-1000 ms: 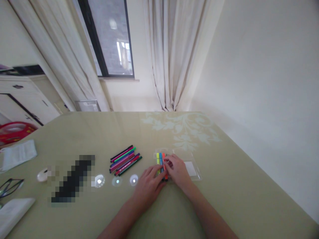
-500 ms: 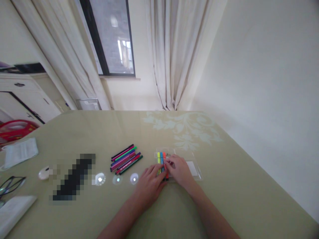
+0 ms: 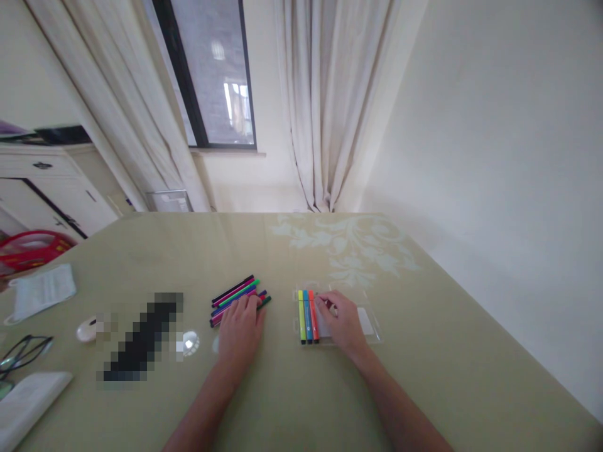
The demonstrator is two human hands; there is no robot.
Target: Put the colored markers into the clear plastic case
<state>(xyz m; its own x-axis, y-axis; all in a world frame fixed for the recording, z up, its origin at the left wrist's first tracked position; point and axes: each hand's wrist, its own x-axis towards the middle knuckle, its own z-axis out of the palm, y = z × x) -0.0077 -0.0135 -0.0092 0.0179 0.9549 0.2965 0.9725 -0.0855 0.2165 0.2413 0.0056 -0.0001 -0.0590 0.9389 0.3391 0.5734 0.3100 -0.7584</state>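
Observation:
My left hand [image 3: 242, 326] lies over a loose pile of felt-tip pens [image 3: 234, 290], fingers spread forward on them; part of the pile is hidden beneath it. To the right, a clear plastic case [image 3: 377, 341] lies flat with a white insert [image 3: 365, 321]. Side by side at its left end are a yellow felt-tip pen [image 3: 301, 317], a blue felt-tip pen [image 3: 308, 317] and an orange felt-tip pen [image 3: 314, 320]. My right hand [image 3: 343, 319] rests over the case, thumb and forefinger pinched together against the orange pen's upper part.
On the left of the table [image 3: 301, 402] are a pale computer mouse [image 3: 86, 330], a pixelated dark object [image 3: 141, 339], a face mask [image 3: 44, 290], glasses [image 3: 28, 351] and a white slab-like object [image 3: 32, 402]. A wall [image 3: 494, 188] stands beyond the right edge.
My left hand has left the pens in the case and moved left onto the loose pile. The yellow, blue and orange pens now show uncovered. My right hand has stayed at the case.

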